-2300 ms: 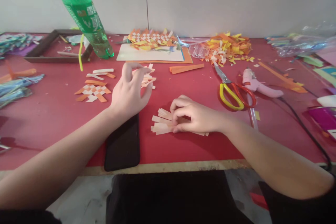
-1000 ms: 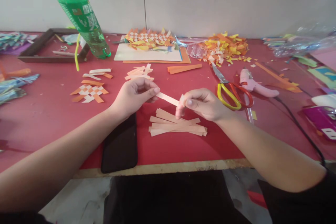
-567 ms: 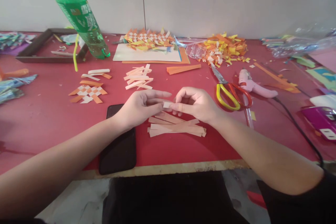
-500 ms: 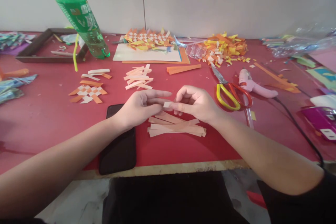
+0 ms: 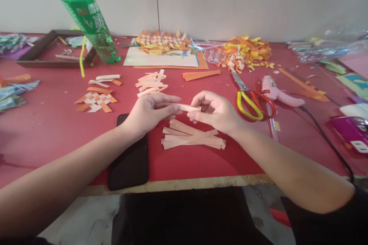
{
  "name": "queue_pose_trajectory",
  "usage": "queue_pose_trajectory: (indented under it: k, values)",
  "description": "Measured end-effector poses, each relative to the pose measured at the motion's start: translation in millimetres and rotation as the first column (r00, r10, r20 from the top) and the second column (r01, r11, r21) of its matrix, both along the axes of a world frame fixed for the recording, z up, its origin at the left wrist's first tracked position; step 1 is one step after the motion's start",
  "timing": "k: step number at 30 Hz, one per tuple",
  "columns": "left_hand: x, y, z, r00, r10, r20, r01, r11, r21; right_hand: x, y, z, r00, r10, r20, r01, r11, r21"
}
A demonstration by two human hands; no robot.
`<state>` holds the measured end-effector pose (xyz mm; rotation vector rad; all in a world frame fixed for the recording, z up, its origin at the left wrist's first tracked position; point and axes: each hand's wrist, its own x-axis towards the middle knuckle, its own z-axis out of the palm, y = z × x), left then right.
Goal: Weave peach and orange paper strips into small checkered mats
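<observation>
A pale paper strip (image 5: 187, 107) spans the gap between my two hands above the red table. My left hand (image 5: 152, 113) pinches its left end between thumb and fingers. At the other end, my right hand (image 5: 211, 111) holds the strip where it appears to bend; the fingers are curled and partly hide it. Just below lies a loose pile of pale peach paper strips (image 5: 192, 136). Behind my left hand is a group of short folded strips (image 5: 151, 83). A woven orange-and-white paper piece (image 5: 97, 101) rests farther left.
A black phone (image 5: 129, 164) lies under my left wrist at the table edge. Scissors (image 5: 250, 101) and a pink glue gun (image 5: 278, 92) are on the right. A green bottle (image 5: 89, 19) and a dark frame (image 5: 51, 63) stand back left; paper scraps (image 5: 247, 51) are heaped behind.
My left thumb and fingers have closed on the strip's left end. More of the strip now shows, stretched between both hands, where earlier only a short end showed at my right fingers.
</observation>
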<state>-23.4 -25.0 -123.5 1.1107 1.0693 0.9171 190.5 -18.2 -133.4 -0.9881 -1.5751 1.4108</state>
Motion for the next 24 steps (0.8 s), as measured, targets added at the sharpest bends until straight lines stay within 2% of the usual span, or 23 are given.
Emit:
queue_pose_trajectory:
  k: [4, 10, 17, 24]
  values:
    - [-1.0, 2.7, -0.5, 0.997, 0.075, 0.019, -0.075, 0.997, 0.012, 1.2, 1.6, -1.5, 0.997, -0.040, -0.062, 0.042, 0.999, 0.023]
    - [-2.9, 5.5, -4.5, 0.996, 0.074, 0.040, -0.076, 0.996, 0.042, 3.7, 5.4, -7.0, 0.993, -0.118, -0.026, 0.119, 0.991, 0.063]
    - [-4.6, 6.9, -4.8, 0.996, 0.073, 0.044, -0.076, 0.994, 0.078, 3.6, 9.9, -10.3, 0.980, -0.167, -0.108, 0.172, 0.984, 0.047]
    - [-8.3, 11.5, -3.5, 0.999, 0.046, -0.013, -0.045, 0.995, 0.091, 4.0, 10.3, -8.6, 0.989, -0.135, -0.053, 0.137, 0.990, 0.035]
